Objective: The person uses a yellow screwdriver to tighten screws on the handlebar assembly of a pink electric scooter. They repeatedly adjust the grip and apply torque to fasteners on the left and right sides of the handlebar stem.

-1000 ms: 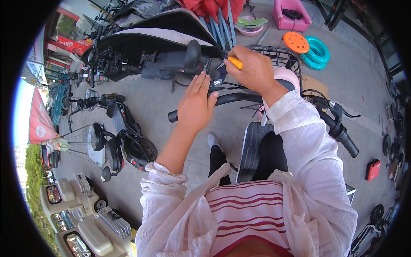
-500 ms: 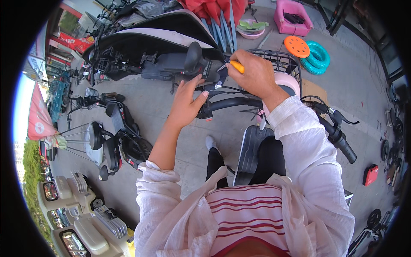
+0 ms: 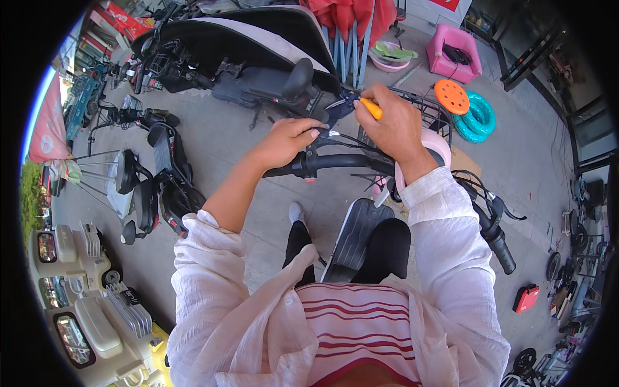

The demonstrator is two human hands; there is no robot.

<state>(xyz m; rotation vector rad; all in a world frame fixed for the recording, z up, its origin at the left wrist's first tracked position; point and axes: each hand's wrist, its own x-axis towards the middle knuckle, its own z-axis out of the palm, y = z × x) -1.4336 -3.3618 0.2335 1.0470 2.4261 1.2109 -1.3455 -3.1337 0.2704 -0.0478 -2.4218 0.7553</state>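
I stand over a scooter's black handlebar (image 3: 351, 161). My left hand (image 3: 289, 138) rests on the bar's left part near a switch block (image 3: 308, 164), its fingertips at thin cables (image 3: 345, 137). My right hand (image 3: 394, 126) is shut on an orange-handled tool (image 3: 371, 108), whose tip points at a dark blue fitting (image 3: 340, 106) just ahead of the bar. The right grip (image 3: 500, 245) sticks out unheld. The scooter's grey footboard (image 3: 353, 235) lies between my legs.
A wire basket (image 3: 433, 113) sits ahead of the bar. A parked scooter with a black seat (image 3: 271, 80) stands in front, and another scooter (image 3: 151, 187) at the left. Farther off lie a pink seat (image 3: 451, 55), an orange disc (image 3: 450, 97), a teal hose coil (image 3: 480, 119) and a red box (image 3: 527, 298).
My left hand has slid from the bar's left end toward the middle, closer to the cables. My right hand stays on the orange-handled tool in about the same place.
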